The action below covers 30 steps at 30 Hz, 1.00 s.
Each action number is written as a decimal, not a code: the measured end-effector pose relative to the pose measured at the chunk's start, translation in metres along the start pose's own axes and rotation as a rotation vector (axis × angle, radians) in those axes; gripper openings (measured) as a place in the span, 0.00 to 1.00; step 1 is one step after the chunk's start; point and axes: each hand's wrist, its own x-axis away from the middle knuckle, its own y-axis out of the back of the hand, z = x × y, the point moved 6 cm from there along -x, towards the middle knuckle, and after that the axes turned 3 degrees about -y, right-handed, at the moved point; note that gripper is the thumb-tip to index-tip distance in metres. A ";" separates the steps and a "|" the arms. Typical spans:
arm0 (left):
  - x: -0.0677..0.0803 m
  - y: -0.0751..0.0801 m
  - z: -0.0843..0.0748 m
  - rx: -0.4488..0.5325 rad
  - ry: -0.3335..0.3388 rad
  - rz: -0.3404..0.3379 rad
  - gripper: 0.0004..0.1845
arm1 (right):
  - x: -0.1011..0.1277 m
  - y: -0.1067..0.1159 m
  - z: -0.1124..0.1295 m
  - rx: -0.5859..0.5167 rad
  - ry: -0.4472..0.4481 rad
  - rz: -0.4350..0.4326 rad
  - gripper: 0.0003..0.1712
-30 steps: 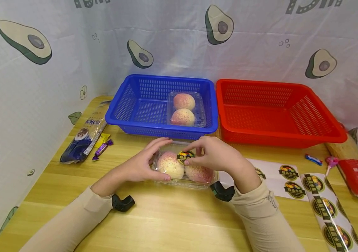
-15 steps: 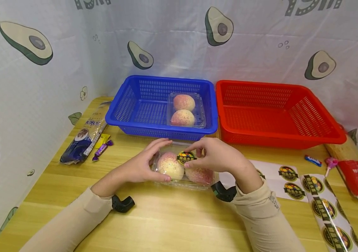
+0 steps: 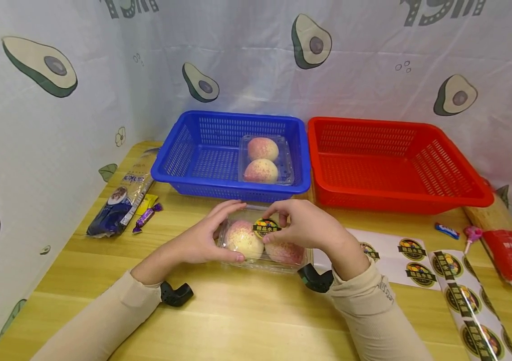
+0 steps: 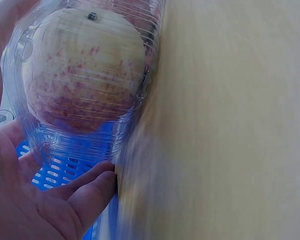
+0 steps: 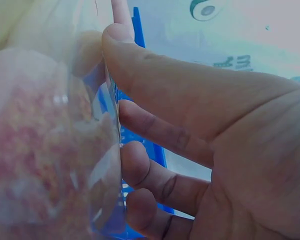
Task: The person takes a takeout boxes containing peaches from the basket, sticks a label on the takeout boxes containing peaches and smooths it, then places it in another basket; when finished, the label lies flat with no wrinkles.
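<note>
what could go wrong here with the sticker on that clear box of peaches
The right hand presses the round black-and-yellow sticker onto the thin clear plastic clamshell box; the lid may flex, so the sticker could wrinkle or sit crooked. The left hand grips only one end, so the box might slide on the wooden table.

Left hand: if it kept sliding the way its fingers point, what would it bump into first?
The left hand points right and already touches the clear peach box. Past it, probably the right hand; depth is unclear.
</note>
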 end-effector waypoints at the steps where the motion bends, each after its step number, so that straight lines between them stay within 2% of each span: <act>1: 0.000 0.000 0.000 0.000 0.002 0.000 0.57 | 0.000 0.000 0.000 -0.003 -0.002 0.001 0.23; 30: -0.001 -0.002 0.001 0.010 -0.014 0.001 0.56 | 0.002 0.000 -0.004 -0.031 -0.026 0.032 0.24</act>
